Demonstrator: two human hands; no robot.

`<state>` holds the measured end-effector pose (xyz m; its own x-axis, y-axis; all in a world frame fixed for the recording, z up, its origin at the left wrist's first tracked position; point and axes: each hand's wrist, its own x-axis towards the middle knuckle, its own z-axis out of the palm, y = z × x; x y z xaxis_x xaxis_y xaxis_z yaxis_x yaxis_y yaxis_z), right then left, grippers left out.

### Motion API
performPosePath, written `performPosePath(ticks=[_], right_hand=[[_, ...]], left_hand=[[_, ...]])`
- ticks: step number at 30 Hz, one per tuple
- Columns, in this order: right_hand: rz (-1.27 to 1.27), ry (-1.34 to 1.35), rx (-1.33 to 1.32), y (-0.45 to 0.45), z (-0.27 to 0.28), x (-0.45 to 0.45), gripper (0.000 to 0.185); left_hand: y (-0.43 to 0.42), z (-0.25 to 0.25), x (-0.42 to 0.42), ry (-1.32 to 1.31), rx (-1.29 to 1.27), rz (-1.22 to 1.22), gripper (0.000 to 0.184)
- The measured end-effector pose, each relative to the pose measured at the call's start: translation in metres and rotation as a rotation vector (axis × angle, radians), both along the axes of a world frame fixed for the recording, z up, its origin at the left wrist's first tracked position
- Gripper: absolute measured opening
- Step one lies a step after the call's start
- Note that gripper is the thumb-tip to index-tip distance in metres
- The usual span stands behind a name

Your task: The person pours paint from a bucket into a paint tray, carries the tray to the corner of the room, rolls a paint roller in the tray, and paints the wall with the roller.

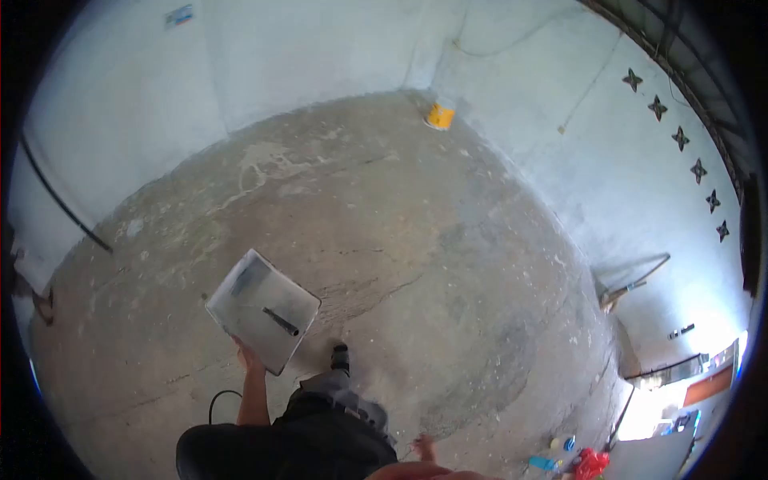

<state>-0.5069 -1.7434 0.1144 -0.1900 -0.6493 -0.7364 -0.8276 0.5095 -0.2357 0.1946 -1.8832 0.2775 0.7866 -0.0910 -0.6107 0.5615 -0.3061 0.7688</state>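
My left hand (pixel 246 354) is closed on the near left edge of a shallow white tray (pixel 240 308), which looks like a paint tray. A grey smear marks its far end. Inside lies a slim black handle-like piece (pixel 281 322), thicker at its lower right end; its exact kind is unclear. The tray is held in front of me over the floor. Low in the view, my right hand (pixel 426 448) hangs beside my body, its small visible fingers apart and nothing seen in them.
Bare, stained concrete floor (pixel 384 240) spreads ahead to pale walls. A yellow and white bucket (pixel 440 115) stands in the far corner. Wooden-handled tools (pixel 632 290) lean on the right wall. A red bag (pixel 591 463) and small items lie at the lower right, near a bright doorway.
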Motion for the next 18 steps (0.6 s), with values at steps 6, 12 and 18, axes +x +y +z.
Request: performPosePath(ticks=[6, 12, 18], right_hand=[[-0.811, -0.446, 0.192, -0.127, 0.046, 0.094, 0.035], [-0.902, -0.486, 0.257, -0.274, 0.024, 0.087, 0.043], [-0.706, -0.445, 0.445, -0.437, -0.026, -0.012, 0.050]], left_hand=[[-0.184, -0.014, -0.020, -0.009, 0.042, -0.165, 0.099], [-0.385, -0.002, -0.058, 0.036, -0.113, -0.222, 0.095], [-0.563, -0.022, -0.077, -0.010, -0.343, -0.316, 0.093]])
